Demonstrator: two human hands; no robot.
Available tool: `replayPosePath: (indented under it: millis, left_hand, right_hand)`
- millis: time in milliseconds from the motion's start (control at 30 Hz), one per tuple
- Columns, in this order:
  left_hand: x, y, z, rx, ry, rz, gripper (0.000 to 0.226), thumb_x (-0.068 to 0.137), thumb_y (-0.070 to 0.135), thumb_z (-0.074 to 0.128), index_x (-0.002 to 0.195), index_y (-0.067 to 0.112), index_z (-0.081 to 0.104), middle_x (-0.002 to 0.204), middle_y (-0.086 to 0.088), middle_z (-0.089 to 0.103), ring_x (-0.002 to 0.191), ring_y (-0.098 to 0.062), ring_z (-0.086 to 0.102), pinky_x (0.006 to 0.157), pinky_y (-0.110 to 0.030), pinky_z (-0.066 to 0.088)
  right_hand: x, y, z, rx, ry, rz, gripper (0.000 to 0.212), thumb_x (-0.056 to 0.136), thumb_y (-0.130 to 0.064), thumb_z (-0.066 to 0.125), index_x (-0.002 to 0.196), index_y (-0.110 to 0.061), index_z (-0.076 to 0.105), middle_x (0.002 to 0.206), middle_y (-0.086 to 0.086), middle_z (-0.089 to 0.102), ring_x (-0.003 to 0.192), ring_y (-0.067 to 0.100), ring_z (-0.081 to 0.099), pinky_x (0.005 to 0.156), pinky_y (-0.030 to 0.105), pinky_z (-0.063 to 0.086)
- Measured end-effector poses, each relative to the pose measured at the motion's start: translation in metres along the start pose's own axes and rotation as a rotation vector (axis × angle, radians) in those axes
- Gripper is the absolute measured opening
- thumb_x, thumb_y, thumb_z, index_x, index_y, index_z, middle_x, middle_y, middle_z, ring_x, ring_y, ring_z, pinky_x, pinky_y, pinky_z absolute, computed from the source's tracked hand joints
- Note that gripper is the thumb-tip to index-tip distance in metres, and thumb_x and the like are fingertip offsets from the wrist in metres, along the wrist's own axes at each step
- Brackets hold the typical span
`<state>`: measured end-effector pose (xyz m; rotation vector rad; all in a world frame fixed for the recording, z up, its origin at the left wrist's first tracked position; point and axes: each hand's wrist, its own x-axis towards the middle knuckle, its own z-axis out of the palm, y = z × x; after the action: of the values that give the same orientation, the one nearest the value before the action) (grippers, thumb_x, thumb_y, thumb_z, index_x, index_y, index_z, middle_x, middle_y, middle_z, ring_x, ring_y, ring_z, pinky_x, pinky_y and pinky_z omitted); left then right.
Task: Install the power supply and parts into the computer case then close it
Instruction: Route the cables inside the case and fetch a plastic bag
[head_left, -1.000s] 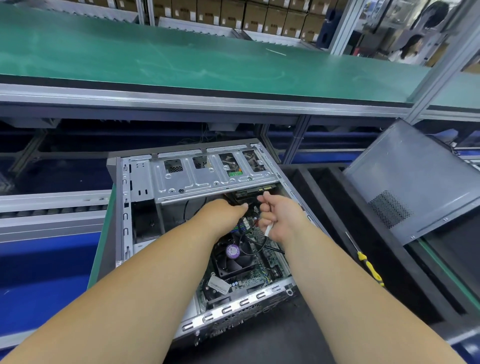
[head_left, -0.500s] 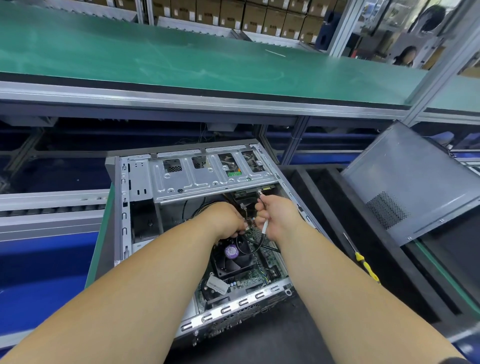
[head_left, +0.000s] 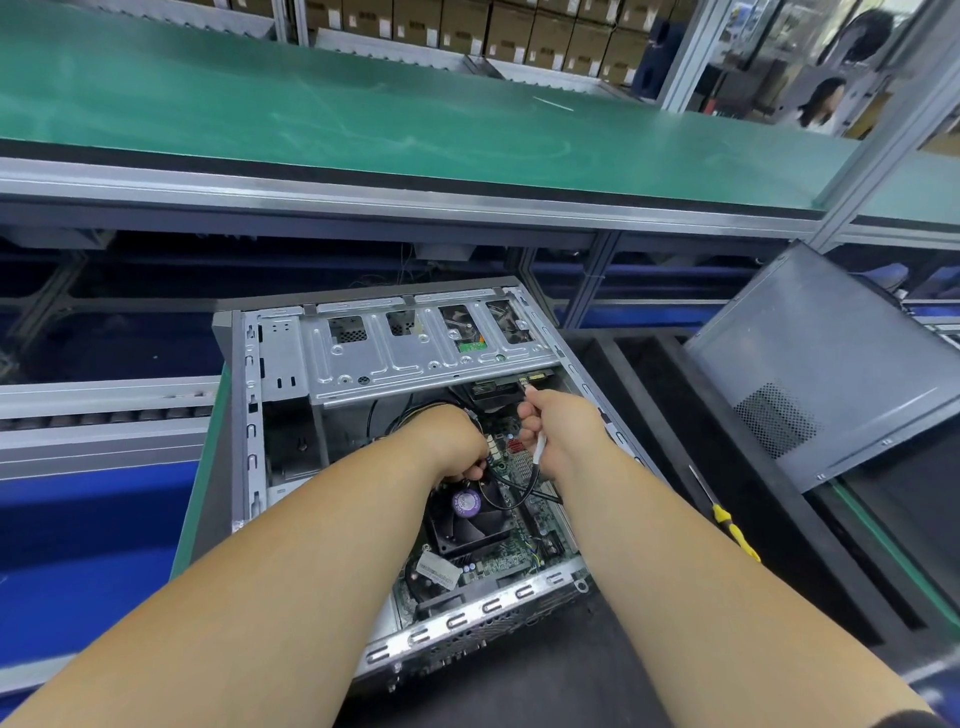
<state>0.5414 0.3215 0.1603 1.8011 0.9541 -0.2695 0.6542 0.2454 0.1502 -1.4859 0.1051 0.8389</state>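
We see the computer case (head_left: 283, 374) lying on its side w/ the open side up, on a dark mat (head_left: 519, 675) at the bench. Both our hands are inside it, over the motherboard (head_left: 511, 558).

Left hand (head_left: 452, 441) is down near the CPU fan (head_left: 475, 519), fingers curled round a bundle of dark cables (head_left: 498, 496) just above the fan; we can't tell exactly which wire is pinched, since the hand hides the fingertips. Right hand (head_left: 556, 431) is a bit higher and to the right, curled round a thin cable w/ a white sleeve (head_left: 539, 449), its connector end (head_left: 525, 385) up near the drive at the edge of the drive cage (head_left: 415, 358). The two hands are close but not touching.

Drive cage spans the far part of the case, w/ a green board visible through one cutout.

The side panel (head_left: 821, 374) is off, leaning tilted to the right of the case, well apart from it. A yellow-handled screwdriver (head_left: 730, 525) lies between case and panel on the black tray (head_left: 675, 415).

Beyond: a green bench top (head_left: 311, 104) and stacked cardboard boxes (head_left: 519, 31); another person (head_left: 821, 104) sits far right.
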Motion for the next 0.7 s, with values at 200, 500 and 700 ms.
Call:
replayPosePath:
  millis: [200, 500, 700]
  left_hand:
    - [0.0, 0.0012, 0.0003, -0.014, -0.014, 0.016, 0.017, 0.094, 0.005, 0.047, 0.084, 0.005, 0.06, 0.071, -0.011, 0.06, 0.067, -0.025, 0.05, 0.063, -0.027, 0.037]
    - [-0.0009, 0.0007, 0.0008, -0.01, 0.003, 0.054, 0.018, 0.094, 0.003, 0.045, 0.081, 0.007, 0.056, 0.075, -0.013, 0.059, 0.059, -0.021, 0.053, 0.057, -0.026, 0.037]
    - [0.0015, -0.0006, 0.0012, -0.021, -0.007, 0.053, 0.015, 0.095, 0.005, 0.046, 0.087, 0.004, 0.059, 0.082, -0.014, 0.061, 0.062, -0.023, 0.053, 0.056, -0.026, 0.036]
  right_hand:
    - [-0.0009, -0.0005, -0.0009, 0.015, 0.016, -0.004, 0.019, 0.101, -0.011, 0.052, 0.083, -0.006, 0.058, 0.054, 0.002, 0.051, 0.03, 0.005, 0.035, 0.033, 0.017, 0.033]
    - [-0.004, -0.0019, 0.0023, 0.031, 0.043, 0.003, 0.019, 0.101, -0.01, 0.052, 0.083, -0.005, 0.058, 0.056, 0.004, 0.053, 0.028, 0.005, 0.034, 0.032, 0.017, 0.033]
    - [-0.0072, -0.0029, 0.0012, 0.066, 0.016, 0.005, 0.023, 0.101, -0.008, 0.05, 0.079, -0.003, 0.056, 0.056, 0.004, 0.053, 0.031, 0.006, 0.034, 0.036, 0.019, 0.034]
